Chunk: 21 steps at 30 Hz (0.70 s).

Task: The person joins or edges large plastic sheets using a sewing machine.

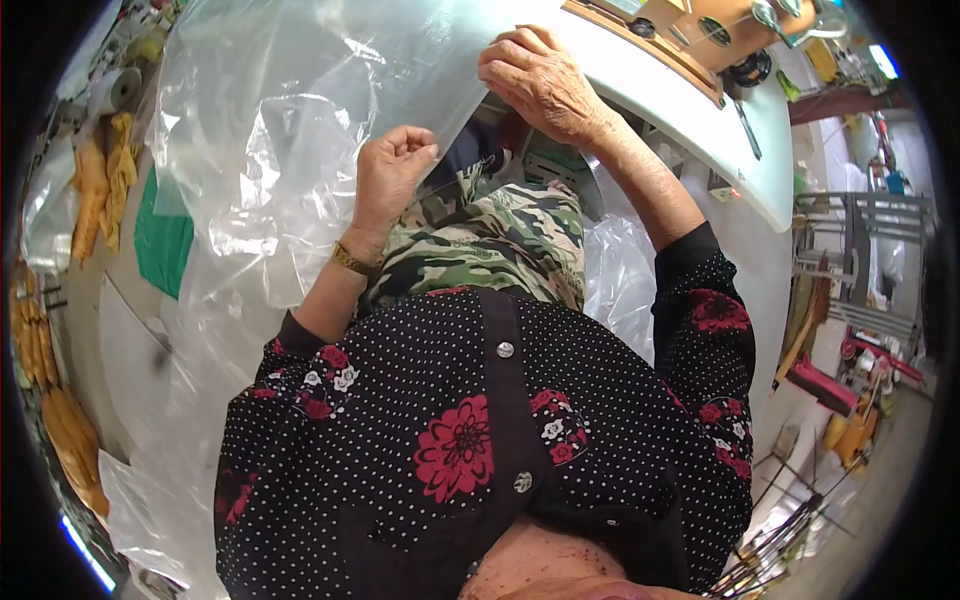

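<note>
A large sheet of clear plastic film [270,150] spreads over the left and upper middle of the view, creased and shiny, and hangs down at my left. My left hand [395,170], a gold-coloured band at its wrist, is closed in a pinch at the film's near right edge. Farther up the same edge, my right hand [540,85] has its fingers curled down on the film by the white table [690,125]. The fingertips of my right hand are partly hidden under the hand. Camouflage-patterned cloth [490,245] covers my lap below both hands.
An orange-brown machine [710,30] stands on a wooden board at the upper right. A slim dark tool [748,130] lies near the table's right edge. Metal racks [860,250] are at the far right. Green material [163,240] and yellow-orange gloves [92,195] are at the left.
</note>
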### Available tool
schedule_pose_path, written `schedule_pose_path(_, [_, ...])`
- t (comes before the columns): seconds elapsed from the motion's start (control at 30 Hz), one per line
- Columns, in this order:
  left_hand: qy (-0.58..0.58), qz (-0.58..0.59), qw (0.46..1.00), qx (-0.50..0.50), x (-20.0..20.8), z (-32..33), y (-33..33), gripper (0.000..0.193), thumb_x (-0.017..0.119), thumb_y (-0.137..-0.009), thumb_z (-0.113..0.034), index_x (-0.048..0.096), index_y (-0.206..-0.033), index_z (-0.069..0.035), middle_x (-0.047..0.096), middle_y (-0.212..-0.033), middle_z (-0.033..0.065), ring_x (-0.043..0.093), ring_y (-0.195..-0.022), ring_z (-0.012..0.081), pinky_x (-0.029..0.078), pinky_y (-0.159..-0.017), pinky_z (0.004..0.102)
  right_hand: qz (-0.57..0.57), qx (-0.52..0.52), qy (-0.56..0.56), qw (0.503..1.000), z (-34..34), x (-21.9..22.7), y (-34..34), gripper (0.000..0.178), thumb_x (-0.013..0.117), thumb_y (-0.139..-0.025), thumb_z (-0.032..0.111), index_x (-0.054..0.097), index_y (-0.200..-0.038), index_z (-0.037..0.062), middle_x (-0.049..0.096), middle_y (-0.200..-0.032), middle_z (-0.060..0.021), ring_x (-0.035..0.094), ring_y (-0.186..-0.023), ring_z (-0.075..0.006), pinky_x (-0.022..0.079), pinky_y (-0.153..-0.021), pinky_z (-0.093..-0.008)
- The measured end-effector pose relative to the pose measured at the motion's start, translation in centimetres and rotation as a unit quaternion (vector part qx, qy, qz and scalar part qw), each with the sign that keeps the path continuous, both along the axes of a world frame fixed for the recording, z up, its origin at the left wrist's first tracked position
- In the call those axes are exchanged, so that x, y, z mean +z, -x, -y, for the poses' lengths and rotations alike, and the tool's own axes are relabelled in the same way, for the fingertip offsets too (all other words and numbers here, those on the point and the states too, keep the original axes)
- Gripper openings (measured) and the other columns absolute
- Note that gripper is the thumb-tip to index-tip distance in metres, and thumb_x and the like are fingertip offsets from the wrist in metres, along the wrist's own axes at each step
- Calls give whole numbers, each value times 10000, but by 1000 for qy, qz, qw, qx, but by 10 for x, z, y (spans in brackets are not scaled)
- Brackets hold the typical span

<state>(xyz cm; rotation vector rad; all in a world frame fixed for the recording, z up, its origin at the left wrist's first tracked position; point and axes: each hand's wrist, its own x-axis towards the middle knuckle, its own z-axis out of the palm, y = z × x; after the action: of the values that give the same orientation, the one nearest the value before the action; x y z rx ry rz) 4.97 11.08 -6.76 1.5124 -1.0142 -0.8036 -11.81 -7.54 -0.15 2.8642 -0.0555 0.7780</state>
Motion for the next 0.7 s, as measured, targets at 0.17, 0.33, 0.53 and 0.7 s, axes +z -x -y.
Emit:
schedule_pose_path(0.17, [34,-74,997,3,14,-10,16,307,614,-885,-11,609,-1192,-17,551,-827,-13,501,-610,24,431,-529,169,-28,18,-29,999,-13,-2,-2,143,599,-911,247,603,-1002,137,596,-1045,-14,526,-1083,-208,338,-1038,-413])
schedule_pose_path(0.33, [124,82,989,19,16,-1,20,217,665,-879,-20,652,-1095,-5,495,-771,-32,449,-642,30,379,-561,177,-35,17,-24,999,-17,3,-7,130,603,-904,252,591,-989,155,589,-1031,-2,527,-1083,-204,332,-1031,-437])
schedule_pose_path(0.53, [188,180,963,75,18,6,16,144,699,-856,-41,683,-993,0,497,-734,30,464,-633,88,398,-572,245,-68,25,4,997,-12,9,-8,136,615,-875,242,583,-980,160,578,-1006,3,532,-1040,-189,353,-1002,-405])
schedule_pose_path(0.7, [175,288,939,67,38,0,15,142,679,-854,-35,687,-995,-23,570,-784,79,561,-654,198,441,-588,272,-60,31,-1,998,-13,9,-10,139,650,-863,220,606,-965,137,585,-985,-2,542,-943,-192,385,-888,-358])
